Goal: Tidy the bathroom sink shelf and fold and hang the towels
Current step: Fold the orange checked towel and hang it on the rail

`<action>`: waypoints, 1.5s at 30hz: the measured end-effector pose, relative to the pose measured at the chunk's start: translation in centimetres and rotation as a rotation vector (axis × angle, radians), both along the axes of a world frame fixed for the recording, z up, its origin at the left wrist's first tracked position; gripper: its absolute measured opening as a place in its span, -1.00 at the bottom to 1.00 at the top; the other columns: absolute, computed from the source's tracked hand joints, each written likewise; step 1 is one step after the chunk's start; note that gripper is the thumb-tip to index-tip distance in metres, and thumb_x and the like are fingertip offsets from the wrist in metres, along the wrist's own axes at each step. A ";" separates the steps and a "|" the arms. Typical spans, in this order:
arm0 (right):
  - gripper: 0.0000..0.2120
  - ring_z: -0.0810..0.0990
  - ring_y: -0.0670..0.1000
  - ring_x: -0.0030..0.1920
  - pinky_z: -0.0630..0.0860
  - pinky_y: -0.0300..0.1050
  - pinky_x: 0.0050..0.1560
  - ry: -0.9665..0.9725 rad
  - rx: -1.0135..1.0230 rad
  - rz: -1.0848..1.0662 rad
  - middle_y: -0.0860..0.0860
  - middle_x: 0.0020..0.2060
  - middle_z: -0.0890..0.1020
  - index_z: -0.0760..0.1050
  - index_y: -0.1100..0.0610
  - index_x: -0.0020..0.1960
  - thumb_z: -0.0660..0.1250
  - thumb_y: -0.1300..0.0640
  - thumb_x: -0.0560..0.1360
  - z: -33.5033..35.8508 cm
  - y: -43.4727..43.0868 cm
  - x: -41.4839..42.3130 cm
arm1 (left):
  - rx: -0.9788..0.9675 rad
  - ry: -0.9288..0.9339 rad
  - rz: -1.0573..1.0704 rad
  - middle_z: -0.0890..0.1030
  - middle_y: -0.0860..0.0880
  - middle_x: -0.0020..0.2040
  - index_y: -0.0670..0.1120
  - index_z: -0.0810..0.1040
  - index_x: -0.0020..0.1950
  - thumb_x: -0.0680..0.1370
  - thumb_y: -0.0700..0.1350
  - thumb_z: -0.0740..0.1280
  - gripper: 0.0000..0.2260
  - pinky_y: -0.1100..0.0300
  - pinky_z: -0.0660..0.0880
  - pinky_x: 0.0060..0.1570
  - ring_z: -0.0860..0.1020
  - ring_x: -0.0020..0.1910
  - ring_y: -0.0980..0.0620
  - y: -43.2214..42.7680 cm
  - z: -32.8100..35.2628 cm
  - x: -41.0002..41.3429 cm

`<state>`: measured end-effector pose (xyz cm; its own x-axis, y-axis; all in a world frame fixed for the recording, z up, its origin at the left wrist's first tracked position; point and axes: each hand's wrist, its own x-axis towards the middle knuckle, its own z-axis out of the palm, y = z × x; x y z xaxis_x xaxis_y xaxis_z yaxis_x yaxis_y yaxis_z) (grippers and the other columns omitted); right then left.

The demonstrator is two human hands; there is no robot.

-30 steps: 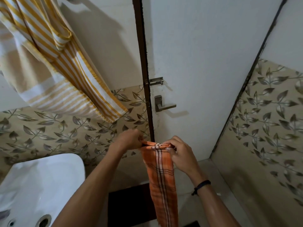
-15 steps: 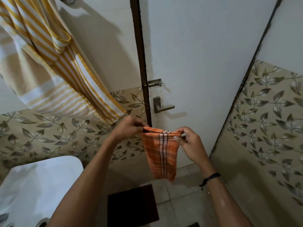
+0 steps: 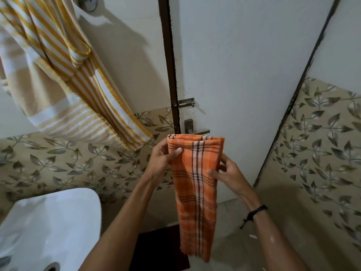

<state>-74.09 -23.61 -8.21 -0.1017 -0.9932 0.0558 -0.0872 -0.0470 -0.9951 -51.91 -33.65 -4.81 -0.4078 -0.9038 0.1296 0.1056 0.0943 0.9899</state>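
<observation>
An orange checked towel hangs folded into a long narrow strip in front of the white door. My left hand grips its upper left edge, thumb on the front. My right hand pinches its right edge a little lower down. A yellow and white striped towel hangs from a wall fitting at the upper left.
A white sink sits at the lower left. The white door with a bolt and lever handle is straight ahead. Leaf-patterned tiles cover the lower walls. A dark mat lies on the floor.
The orange towel has been folded in half, then raised and turned flat toward me. My right hand slid down from the top corner to the right edge.
</observation>
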 end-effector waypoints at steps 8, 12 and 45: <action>-0.84 0.74 -0.01 -0.03 0.65 -0.18 -0.05 -0.159 -0.040 -0.101 -0.06 -0.07 0.77 0.66 0.07 0.01 0.47 0.26 0.47 -2.1 0.7 2.1 | 0.233 -0.044 -0.211 0.64 -0.16 0.27 -0.09 0.50 0.38 0.40 -0.06 0.51 -0.44 0.01 0.57 0.12 0.61 0.23 -0.16 1.1 -3.2 0.6; -0.72 0.74 0.00 0.03 0.65 -0.16 -0.01 -0.202 -0.059 -0.089 -0.04 0.00 0.76 0.63 0.10 0.15 0.41 0.06 0.47 -1.1 0.4 2.0 | 0.230 0.040 -0.086 0.69 -0.22 0.16 -0.22 0.58 0.25 0.42 -0.22 0.52 -0.59 -0.08 0.58 0.08 0.66 0.11 -0.23 1.8 -3.7 0.5; -0.85 0.75 0.11 -0.07 0.65 -0.15 -0.14 -0.424 0.130 -0.320 0.19 -0.05 0.75 0.69 0.25 0.03 0.46 0.20 0.50 -5.1 1.6 3.3 | 0.403 0.022 0.077 0.71 -0.09 0.02 0.06 0.39 0.42 0.54 -0.16 0.46 -0.51 0.07 0.62 -0.18 0.68 -0.04 -0.04 1.8 -6.4 1.1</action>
<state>-70.75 -22.06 -13.34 -0.3871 -0.9048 -0.1772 0.3327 0.0422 -0.9421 -50.82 -31.86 -11.18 -0.3381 -0.9117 -0.2336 0.1349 -0.2926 0.9467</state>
